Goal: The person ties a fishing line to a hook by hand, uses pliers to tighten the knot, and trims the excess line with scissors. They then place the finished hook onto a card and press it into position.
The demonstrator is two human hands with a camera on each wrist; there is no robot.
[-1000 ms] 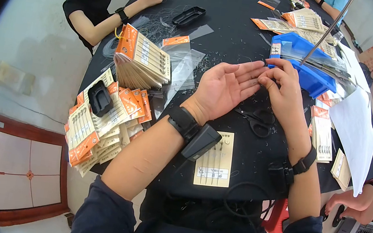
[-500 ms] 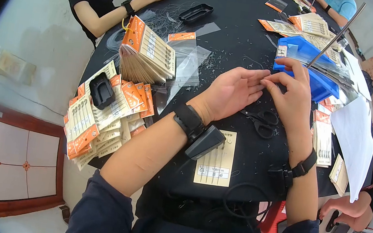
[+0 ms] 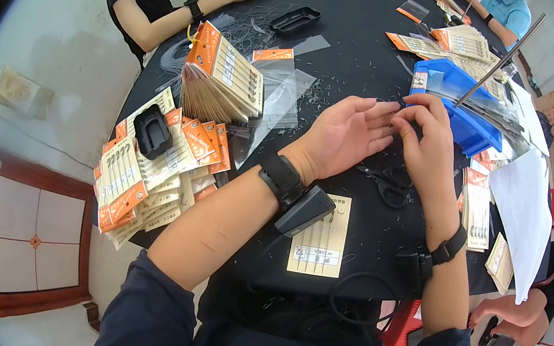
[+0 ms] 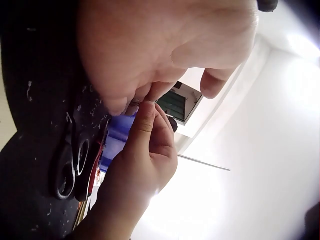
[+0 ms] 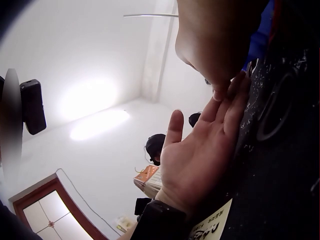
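My left hand [image 3: 347, 137] is palm up over the black table, its fingers fairly straight. At its fingertips, my right hand [image 3: 428, 142] brings thumb and forefinger together in a pinch, the other fingers bent. A tiny dark piece shows by those fingertips; its kind cannot be made out. The left wrist view has the right thumb [image 4: 144, 117] pressed up against the left fingers. Beneath the hands lie black-handled scissors [image 3: 390, 190]. Nearer my body is a cream card [image 3: 337, 236] with several thin dark strands lengthwise and a label reading 12.
To the left stand a fanned bundle of orange-topped cards [image 3: 230, 80] and a heap of packed cards [image 3: 121, 182] under a black tray [image 3: 152, 131]. A blue bin [image 3: 472, 134] with a metal rod is at right, near white paper [image 3: 527, 203]. Another person [image 3: 163, 27] sits at far left.
The left hand has tilted and shifted slightly right and down, then turned palm up again. The right hand keeps its pinch by the left fingertips. The whole head view has shifted a little.
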